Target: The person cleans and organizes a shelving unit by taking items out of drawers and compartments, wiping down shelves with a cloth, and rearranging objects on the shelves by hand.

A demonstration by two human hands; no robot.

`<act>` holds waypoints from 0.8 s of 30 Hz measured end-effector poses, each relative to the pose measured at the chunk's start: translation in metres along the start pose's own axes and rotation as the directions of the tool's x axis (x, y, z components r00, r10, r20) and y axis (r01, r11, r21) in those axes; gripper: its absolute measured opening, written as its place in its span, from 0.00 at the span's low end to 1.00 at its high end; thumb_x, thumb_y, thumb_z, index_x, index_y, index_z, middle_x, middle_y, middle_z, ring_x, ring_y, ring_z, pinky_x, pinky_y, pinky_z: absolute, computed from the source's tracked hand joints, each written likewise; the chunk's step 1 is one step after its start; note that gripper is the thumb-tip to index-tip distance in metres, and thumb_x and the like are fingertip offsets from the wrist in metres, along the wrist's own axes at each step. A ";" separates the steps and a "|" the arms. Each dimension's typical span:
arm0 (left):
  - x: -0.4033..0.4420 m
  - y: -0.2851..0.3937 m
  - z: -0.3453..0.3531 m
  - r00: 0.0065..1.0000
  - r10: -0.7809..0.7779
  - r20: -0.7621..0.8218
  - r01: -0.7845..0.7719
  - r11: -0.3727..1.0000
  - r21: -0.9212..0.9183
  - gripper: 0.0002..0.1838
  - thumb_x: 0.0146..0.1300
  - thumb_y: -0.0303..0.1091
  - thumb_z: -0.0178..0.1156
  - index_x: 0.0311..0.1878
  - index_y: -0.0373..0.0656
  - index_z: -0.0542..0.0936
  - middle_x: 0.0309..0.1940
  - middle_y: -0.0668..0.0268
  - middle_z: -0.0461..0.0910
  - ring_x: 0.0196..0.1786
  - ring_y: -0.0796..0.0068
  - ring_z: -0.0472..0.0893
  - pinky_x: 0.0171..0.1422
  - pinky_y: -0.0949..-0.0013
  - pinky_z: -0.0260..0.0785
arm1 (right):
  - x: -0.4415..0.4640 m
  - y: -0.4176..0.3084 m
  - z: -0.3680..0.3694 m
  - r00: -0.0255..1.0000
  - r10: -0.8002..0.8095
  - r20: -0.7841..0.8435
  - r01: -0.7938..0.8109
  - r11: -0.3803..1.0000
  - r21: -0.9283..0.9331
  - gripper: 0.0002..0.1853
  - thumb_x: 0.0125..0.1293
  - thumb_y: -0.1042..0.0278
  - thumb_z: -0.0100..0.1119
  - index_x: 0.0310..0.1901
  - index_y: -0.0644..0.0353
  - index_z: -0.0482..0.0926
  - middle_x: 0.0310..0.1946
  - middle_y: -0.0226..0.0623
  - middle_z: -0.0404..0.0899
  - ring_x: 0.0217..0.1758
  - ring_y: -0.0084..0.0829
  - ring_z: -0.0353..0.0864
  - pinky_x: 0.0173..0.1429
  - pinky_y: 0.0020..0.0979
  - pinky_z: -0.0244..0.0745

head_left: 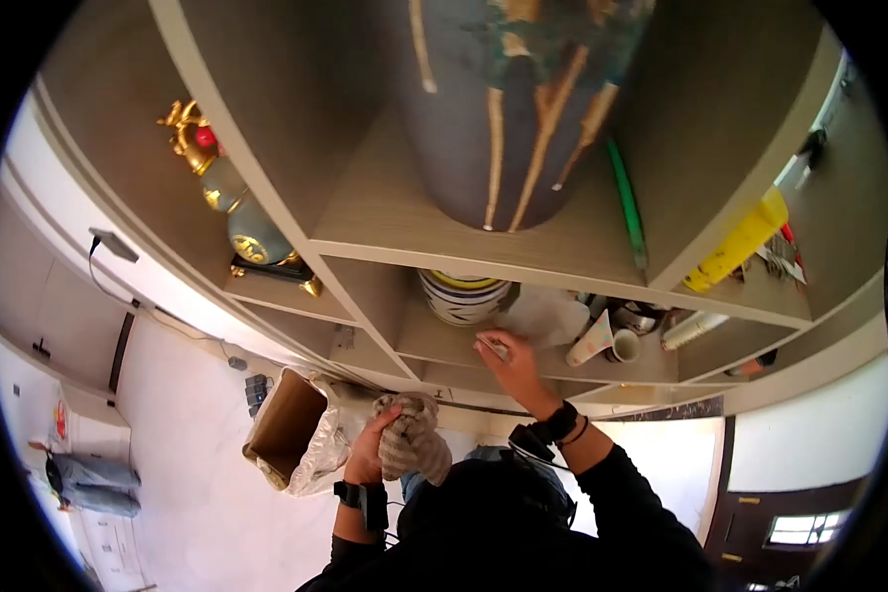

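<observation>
A bunched, striped grey-brown cloth (pixel 411 436) is gripped in my left hand (pixel 369 446), beside an open cardboard box. My right hand (pixel 516 367) is at the front of a lower shelf compartment, its fingers bent together around something small and pale that I cannot make out. Just behind that hand stands a striped pot (pixel 463 297) with a yellow band near its rim. A clear plastic bag (pixel 546 318) lies to the right of the pot. Farther right are a white tube (pixel 590 342) and a white cup (pixel 623 346).
A large dark vase (pixel 528 118) and a green stick (pixel 627 202) occupy the compartment above. A gourd figurine (pixel 252 222) stands at left, a yellow packet (pixel 738 244) at right. On the floor is the cardboard box (pixel 288 426). A person (pixel 91 483) is far left.
</observation>
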State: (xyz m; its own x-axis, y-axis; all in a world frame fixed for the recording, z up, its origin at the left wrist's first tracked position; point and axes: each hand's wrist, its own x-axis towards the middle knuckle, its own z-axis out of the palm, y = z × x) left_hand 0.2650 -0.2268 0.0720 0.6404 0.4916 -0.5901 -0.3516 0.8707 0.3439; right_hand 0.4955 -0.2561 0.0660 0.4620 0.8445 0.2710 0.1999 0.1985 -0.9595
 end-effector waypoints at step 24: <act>-0.014 0.006 0.000 0.999 -0.036 -0.017 0.035 0.996 -0.082 0.15 0.55 0.36 0.51 0.44 0.38 0.70 0.36 0.62 0.75 0.36 0.71 0.75 0.41 0.72 0.69 | 0.003 -0.019 -0.006 1.000 0.014 -0.014 -0.014 1.000 -0.026 0.08 0.51 0.72 0.57 0.32 0.65 0.73 0.28 0.31 0.75 0.31 0.18 0.70 0.34 0.19 0.66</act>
State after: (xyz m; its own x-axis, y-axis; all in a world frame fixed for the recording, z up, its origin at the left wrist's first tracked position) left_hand 0.2542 -0.2283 0.0826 0.6413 0.4597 -0.6143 -0.3839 0.8855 0.2618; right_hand 0.4981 -0.2606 0.0859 0.4771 0.8399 0.2590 0.2155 0.1738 -0.9609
